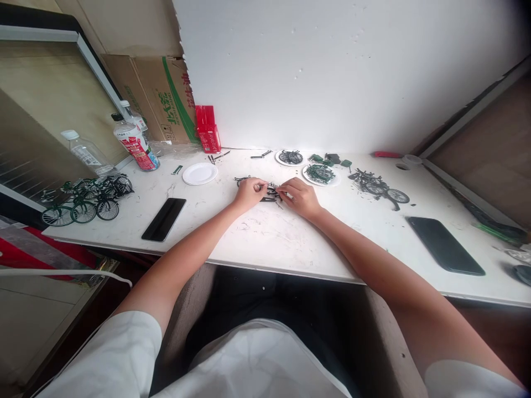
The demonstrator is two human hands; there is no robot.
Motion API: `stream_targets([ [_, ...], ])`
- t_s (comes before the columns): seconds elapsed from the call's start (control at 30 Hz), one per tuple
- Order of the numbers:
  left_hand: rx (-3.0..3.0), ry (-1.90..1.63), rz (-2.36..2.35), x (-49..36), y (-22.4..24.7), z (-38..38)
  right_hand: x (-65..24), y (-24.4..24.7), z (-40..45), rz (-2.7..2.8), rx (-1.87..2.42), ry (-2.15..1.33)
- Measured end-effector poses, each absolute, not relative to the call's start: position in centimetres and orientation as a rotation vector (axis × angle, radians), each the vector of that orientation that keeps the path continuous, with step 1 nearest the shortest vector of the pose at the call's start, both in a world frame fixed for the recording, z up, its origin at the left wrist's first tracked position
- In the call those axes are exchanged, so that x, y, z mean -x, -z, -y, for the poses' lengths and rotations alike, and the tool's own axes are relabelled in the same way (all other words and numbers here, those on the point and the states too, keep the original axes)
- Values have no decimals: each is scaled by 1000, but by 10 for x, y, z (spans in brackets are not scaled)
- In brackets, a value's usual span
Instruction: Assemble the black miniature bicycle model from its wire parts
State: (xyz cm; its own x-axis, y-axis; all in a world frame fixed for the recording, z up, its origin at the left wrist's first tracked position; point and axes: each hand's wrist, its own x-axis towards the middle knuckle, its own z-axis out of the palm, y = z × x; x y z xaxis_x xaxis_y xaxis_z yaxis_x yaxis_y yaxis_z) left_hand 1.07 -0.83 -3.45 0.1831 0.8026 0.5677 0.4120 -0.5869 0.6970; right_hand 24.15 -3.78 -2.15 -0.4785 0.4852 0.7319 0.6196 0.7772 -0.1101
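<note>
Nearest, a dark flat slab (446,246) lies near the front edge of the surface (269,243), far to the right of the plain white plate (199,173). A dark-screened phone (164,219) lies nearer than that plate and to its left. Farther left are model bicycles (83,205), crowded together so that their frames overlap and are hard to count.

Right of the plain white plate, the left hand (250,192) and right hand (299,195) meet over small dark parts (269,199). Each grip is pressed together, thumb against finger, pinching a small piece among them; the fingertips hide the pieces' shapes. Farther right, a loose heap of dark bicycle parts (375,187) shows a wheel at one end.

The green-parts plate (337,181), right of the plain one, carries tangled thin green pieces. Just beyond it, toward the left, the dark-parts plate (280,162) holds black wheel-like pieces, too small to separate.

Beyond and left of the plain white plate stand a red-labelled bottle (136,148) with a dark cap and a clear bottle (85,152); a third bottle (136,118) is partly covered. Behind that plate, a red box (208,130) stands before a cardboard box (161,99); the contents of both are hidden.
</note>
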Motion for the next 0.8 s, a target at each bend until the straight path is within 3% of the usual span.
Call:
stream_targets([
  [0.8,-2076,-1377,-1140,-9,38,5,-243,25,35,2193,778,276],
])
